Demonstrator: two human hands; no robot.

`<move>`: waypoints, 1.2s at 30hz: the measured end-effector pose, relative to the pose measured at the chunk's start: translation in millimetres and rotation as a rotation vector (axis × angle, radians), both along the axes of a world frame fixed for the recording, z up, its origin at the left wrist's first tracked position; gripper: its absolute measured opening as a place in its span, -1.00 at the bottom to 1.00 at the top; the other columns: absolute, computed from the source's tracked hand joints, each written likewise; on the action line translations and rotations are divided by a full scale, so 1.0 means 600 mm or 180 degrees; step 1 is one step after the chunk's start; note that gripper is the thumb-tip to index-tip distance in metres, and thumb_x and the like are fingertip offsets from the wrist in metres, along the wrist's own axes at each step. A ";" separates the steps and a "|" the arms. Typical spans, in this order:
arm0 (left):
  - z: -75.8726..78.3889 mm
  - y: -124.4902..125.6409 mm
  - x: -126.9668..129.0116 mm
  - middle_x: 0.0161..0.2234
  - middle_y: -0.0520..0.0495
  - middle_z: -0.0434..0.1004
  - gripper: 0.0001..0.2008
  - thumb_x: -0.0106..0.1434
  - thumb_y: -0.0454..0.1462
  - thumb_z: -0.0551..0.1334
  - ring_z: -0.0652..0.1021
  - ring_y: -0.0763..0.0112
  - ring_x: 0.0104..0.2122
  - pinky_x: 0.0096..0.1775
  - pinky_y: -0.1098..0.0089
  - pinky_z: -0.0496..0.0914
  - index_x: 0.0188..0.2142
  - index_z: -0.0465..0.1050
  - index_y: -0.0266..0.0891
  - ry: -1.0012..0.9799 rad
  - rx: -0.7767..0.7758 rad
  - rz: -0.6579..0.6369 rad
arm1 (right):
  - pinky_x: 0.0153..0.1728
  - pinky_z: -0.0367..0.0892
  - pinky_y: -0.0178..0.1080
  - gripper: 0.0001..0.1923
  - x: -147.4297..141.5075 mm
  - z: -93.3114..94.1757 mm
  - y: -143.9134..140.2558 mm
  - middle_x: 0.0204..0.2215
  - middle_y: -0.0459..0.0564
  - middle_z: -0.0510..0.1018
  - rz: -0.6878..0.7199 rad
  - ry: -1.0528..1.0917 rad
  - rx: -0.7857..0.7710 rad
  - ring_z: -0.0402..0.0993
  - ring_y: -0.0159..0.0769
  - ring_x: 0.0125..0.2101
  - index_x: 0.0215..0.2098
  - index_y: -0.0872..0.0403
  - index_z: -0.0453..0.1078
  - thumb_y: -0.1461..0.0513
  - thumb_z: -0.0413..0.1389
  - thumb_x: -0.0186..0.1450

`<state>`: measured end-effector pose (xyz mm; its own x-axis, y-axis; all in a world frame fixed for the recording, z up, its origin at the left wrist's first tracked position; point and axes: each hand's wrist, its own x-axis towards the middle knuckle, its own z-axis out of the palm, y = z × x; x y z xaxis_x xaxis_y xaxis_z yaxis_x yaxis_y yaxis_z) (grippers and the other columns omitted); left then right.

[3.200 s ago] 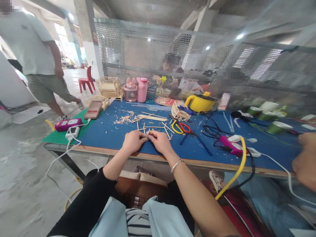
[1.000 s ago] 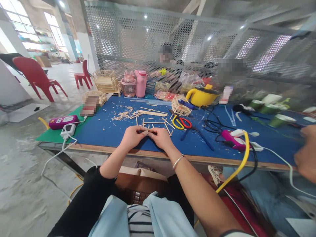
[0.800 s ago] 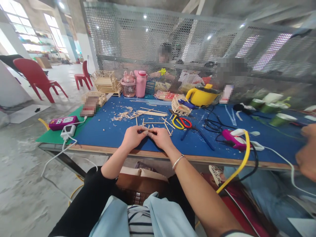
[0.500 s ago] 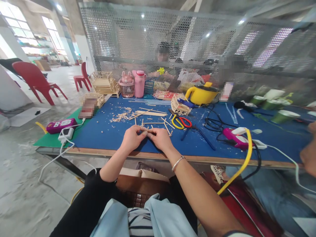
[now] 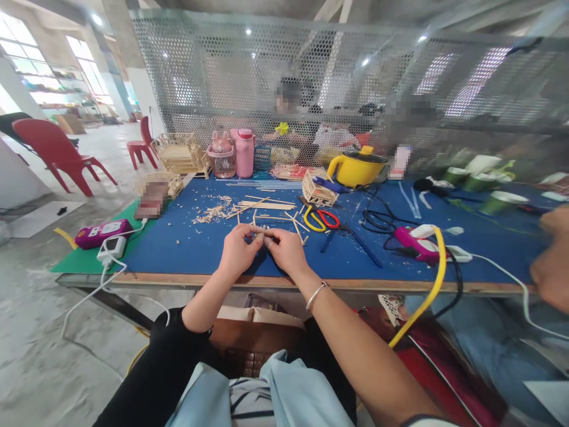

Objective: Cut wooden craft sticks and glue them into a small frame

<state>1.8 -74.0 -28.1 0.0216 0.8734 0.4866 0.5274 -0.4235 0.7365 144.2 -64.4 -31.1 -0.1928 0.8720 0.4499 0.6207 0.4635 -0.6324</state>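
My left hand (image 5: 236, 251) and my right hand (image 5: 287, 251) meet at the near edge of the blue table (image 5: 191, 243), fingertips pinched together on a small wooden stick piece (image 5: 260, 236). Most of the piece is hidden by my fingers. Loose thin wooden sticks (image 5: 267, 206) lie just beyond my hands, with a heap of wood shavings (image 5: 214, 212) to their left. A silver bangle (image 5: 316, 294) sits on my right wrist.
Yellow-and-red scissors (image 5: 320, 220), a small stick-built crate (image 5: 315, 193), a yellow pot (image 5: 355, 168), a pink glue gun (image 5: 415, 245) with cables, pink bottles (image 5: 243, 153), a purple power strip (image 5: 102, 232). Another person's hand (image 5: 551, 261) at right; people sit behind the mesh screen (image 5: 284, 77).
My hands stay pinched together on the small piece. The view has shifted slightly, and a person who walked at the left 3.2 s ago is gone from view.
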 end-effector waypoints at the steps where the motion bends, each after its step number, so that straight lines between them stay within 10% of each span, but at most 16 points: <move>1: 0.000 0.000 0.001 -0.31 -0.03 0.53 -0.85 0.14 -0.31 0.17 0.47 0.42 -0.33 -0.21 0.42 0.36 -0.33 0.51 -0.22 -0.0006 0.0041 -0.0009 | -0.18 0.34 -0.27 -0.75 0.000 0.000 0.000 -0.23 -0.04 0.62 -0.0018 -0.0017 0.0025 0.53 -0.24 -0.22 -0.18 0.01 0.53 0.29 0.07 0.23; 18: -0.016 0.004 -0.006 -0.16 -0.09 0.53 -0.73 0.13 -0.35 0.15 0.50 0.37 -0.17 -0.06 0.35 0.36 -0.16 0.48 -0.23 -0.0113 -0.0328 0.0073 | -0.26 0.34 -0.28 -0.83 -0.002 -0.005 0.000 -0.33 -0.04 0.62 -0.0196 -0.0128 0.0079 0.53 -0.26 -0.32 -0.26 0.01 0.49 0.23 0.06 0.24; 36: 0.001 0.013 -0.038 -0.25 -0.04 0.57 -0.81 0.12 -0.23 0.22 0.52 0.25 -0.26 -0.19 0.34 0.38 -0.29 0.60 -0.07 0.1256 -0.0668 0.0020 | -0.23 0.33 -0.24 -0.84 0.000 -0.006 0.014 -0.32 -0.04 0.63 -0.0029 -0.0521 -0.0191 0.51 -0.22 -0.28 -0.30 -0.03 0.57 0.18 0.14 0.21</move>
<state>-21.0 -66.3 -27.2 0.1643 0.9531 0.2543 0.7874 -0.2820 0.5481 144.3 -55.7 -34.7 -0.2511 0.8984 0.3603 0.7216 0.4218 -0.5489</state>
